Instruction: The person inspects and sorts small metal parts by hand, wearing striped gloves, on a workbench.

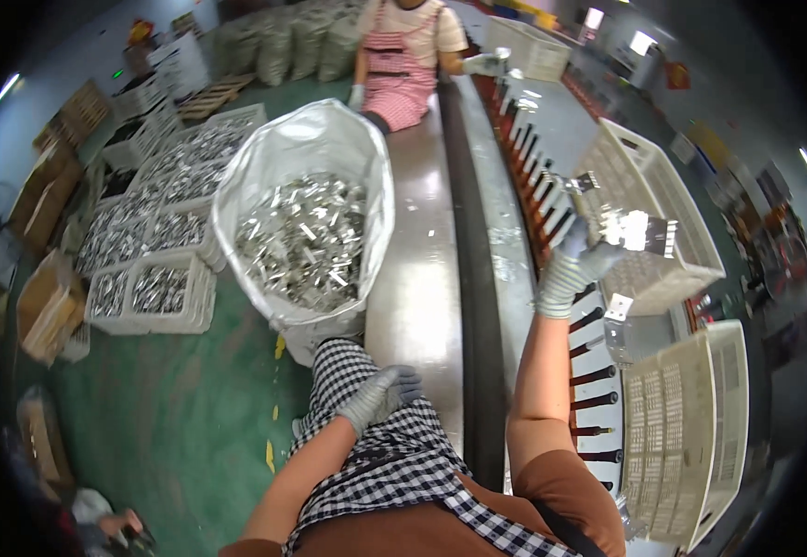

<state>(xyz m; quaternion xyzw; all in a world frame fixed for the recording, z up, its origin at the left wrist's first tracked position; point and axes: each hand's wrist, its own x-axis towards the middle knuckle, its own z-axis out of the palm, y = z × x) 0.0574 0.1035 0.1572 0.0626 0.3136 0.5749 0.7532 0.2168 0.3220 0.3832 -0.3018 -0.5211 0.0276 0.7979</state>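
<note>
My left hand (381, 397), in a grey glove, lies flat on the black-and-white checked apron (348, 371) over my lap. It holds nothing. My right hand (572, 275), gloved too, reaches out over the row of dark-handled rods (593, 401). Its fingers bend against a shiny slotted metal piece (640, 232) and appear to hold it; glare hides the exact contact. Another shiny metal piece (587, 183) is just beyond that hand. Nearer me, a small pale metal piece (619, 306) hangs beside the rod ends.
A large white sack (380, 200) of metal pieces (306, 241) stands left of the steel bench (413, 316). Pale crates (687, 436) line the right side. Filled white baskets (201, 311) cover floor at left. A co-worker (402, 70) in a red checked apron sits at the far end.
</note>
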